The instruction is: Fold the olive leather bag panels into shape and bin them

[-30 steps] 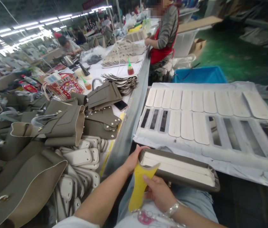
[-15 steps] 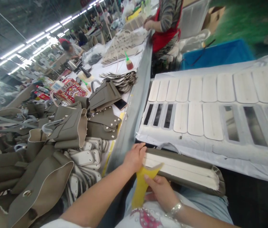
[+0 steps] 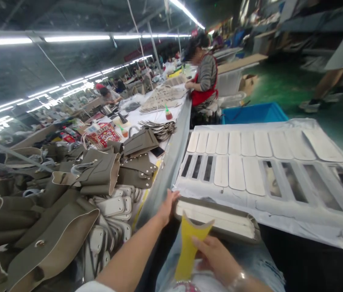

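Observation:
An olive-coloured bag (image 3: 252,227) lies across my lap, its long off-white base panel (image 3: 220,218) facing up. My left hand (image 3: 167,206) is at the bag's left end, fingers stretched out and apart; whether they press on it I cannot tell. In my right hand (image 3: 216,255) is a flat yellow scraper (image 3: 191,243) with a curved notch at its upper end, pinched between thumb and fingers. Its notched end is in front of the bag's near edge, close to the left end.
A white-covered rack (image 3: 195,178) with slots and several off-white panels (image 3: 235,178) stands beyond the bag. Left is a table heaped with olive bag pieces (image 3: 52,239) and pale straps (image 3: 113,207). A co-worker (image 3: 204,77) sits farther back near a blue bin (image 3: 253,113).
The view has tilted up and turned, showing more of the hall. My left hand's fingers have spread at the bag's end. The scraper stays in my right hand, now more fully visible.

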A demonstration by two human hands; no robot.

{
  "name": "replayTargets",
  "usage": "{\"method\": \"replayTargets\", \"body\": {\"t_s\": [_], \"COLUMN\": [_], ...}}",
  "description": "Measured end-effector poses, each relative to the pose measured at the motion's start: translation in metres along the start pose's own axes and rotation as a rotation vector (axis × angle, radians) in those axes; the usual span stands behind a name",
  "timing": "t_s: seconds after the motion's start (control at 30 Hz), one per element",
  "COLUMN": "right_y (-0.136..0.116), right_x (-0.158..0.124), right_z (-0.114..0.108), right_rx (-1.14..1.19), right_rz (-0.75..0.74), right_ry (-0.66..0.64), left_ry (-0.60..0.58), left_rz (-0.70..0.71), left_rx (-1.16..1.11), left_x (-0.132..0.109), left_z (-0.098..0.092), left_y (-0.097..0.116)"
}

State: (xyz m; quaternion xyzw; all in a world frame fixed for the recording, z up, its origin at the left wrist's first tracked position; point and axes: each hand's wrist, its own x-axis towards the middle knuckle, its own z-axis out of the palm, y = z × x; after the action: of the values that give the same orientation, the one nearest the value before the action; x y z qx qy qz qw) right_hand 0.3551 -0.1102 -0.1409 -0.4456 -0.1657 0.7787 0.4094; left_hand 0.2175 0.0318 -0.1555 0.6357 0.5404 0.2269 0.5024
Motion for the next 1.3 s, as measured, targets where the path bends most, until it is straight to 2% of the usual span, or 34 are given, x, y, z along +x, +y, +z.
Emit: {"method": "replayTargets", "body": {"t_s": [0.07, 0.17, 0.27, 0.4, 0.5, 0.57, 0.73, 0.9, 1.1, 1.3], "right_y": [-0.003, -0.014, -0.031, -0.058, -0.079, -0.092, -0.112, -0.109, -0.105, -0.106], "right_x": [-0.02, -0.046, -0.06, -0.056, -0.033, -0.009, 0.068, 0.128, 0.151, 0.166], "right_z": [-0.016, -0.038, -0.048, -0.04, -0.024, -0.01, 0.028, 0.052, 0.05, 0.042], "right_rx": [0.031, 0.233, 0.369, 0.3, 0.185, 0.146, 0.026, -0.024, -0.027, -0.05], "right_rz": [-0.099, -0.198, -0.274, -0.33, -0.428, -0.469, -0.421, -0.367, -0.326, -0.228], "right_ry": [0.046, 0.268, 0.466, 0.477, 0.365, 0.261, 0.124, 0.074, 0.062, 0.046], "left_ry": [-0.051, -0.116, -0.134, -0.119, -0.055, -0.083, -0.113, -0.141, -0.131, -0.176], "left_rz": [-0.065, -0.173, -0.166, -0.018, 0.083, 0.101, -0.044, -0.16, -0.247, -0.288], "left_rx": [-0.274, -0.631, -0.704, -0.684, -0.578, -0.584, -0.783, -0.887, -0.899, -0.786], "left_x": [-0.011, -0.028, -0.04, -0.043, -0.039, -0.033, -0.012, 0.007, 0.017, 0.032], "left_z": [-0.009, -0.016, -0.014, -0.005, -0.004, -0.007, -0.016, -0.018, -0.02, -0.029], "left_y": [-0.009, -0.02, -0.027, -0.037, -0.044, -0.044, -0.032, -0.035, -0.037, -0.03]}}
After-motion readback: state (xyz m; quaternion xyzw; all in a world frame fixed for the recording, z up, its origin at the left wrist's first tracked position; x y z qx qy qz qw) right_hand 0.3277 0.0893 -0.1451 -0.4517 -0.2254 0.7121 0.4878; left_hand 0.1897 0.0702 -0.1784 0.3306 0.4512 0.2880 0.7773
